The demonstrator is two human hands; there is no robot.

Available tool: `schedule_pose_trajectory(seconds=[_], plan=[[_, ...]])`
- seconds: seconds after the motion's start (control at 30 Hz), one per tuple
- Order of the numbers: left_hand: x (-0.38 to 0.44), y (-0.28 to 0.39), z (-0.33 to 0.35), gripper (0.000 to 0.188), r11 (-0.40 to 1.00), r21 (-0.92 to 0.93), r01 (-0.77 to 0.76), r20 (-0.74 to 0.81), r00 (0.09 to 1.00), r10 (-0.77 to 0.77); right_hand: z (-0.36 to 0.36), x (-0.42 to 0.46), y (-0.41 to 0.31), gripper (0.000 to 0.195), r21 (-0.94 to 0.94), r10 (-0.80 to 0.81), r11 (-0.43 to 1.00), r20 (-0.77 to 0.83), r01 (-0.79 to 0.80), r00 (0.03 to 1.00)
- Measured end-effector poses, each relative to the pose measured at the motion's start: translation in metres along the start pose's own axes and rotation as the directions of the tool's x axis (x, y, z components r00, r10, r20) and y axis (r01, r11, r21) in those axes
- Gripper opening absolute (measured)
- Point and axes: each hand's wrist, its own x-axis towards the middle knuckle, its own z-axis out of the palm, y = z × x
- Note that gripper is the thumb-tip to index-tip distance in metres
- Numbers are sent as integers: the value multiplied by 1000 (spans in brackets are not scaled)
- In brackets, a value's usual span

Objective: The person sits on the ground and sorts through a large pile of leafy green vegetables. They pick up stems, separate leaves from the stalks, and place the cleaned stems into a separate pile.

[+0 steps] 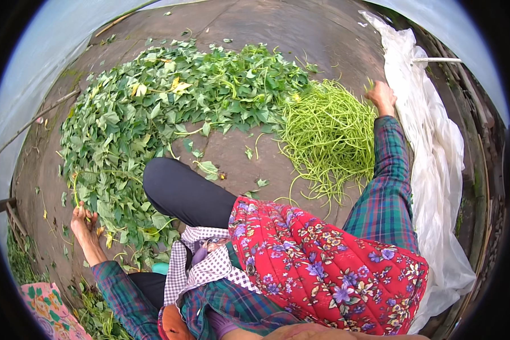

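At the left, my left hand [84, 220] grips a thin green stem [76, 187], which rises from the fingers and bends over the leaf heap. A broad, curved heap of green leaves [123, 123], with a few yellow ones, spreads from beside that hand across to the far middle. Against its right end lies a tangled pile of light green stems [329, 136], mostly without leaves. My right hand [382, 97] is beyond the pile's right edge, closed around a short green stem piece [369, 83]. Its fingers are partly hidden.
Along the right runs a crumpled white plastic sheet [433, 157], crossed by a pale rod [437, 60]. Loose leaves and stems lie on the dark floor [233, 148]. Pink floral cloth [51, 310] and more greens [97, 316] are at lower left. A pole [38, 119] slants at left.
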Motion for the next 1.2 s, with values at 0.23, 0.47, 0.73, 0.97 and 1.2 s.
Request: schedule_pose_trajectory(seconds=[0.23,0.47,0.73,0.97,1.2], plan=[[-33,17,9,24,1000,-29,6,16,1000,-5,45,-69,-150,38,565,-493,702,-52,433,868],[-87,49,41,38,930,106,-353,130,932,339,-49,-272,-385,48,971,-962,-236,-240,50,132],[-137,40,50,39,837,403,-371,78,925,373,-149,-431,-442,39,929,-948,-250,-292,-271,-126],[-170,6,29,26,900,214,-380,107,925,365,-112,-457,-412,35,904,-932,-192,-290,-383,-216],[-207,-4,-29,19,861,-185,-474,-162,879,449,-96,-455,-402,32,978,-913,-207,-204,-31,-354]])
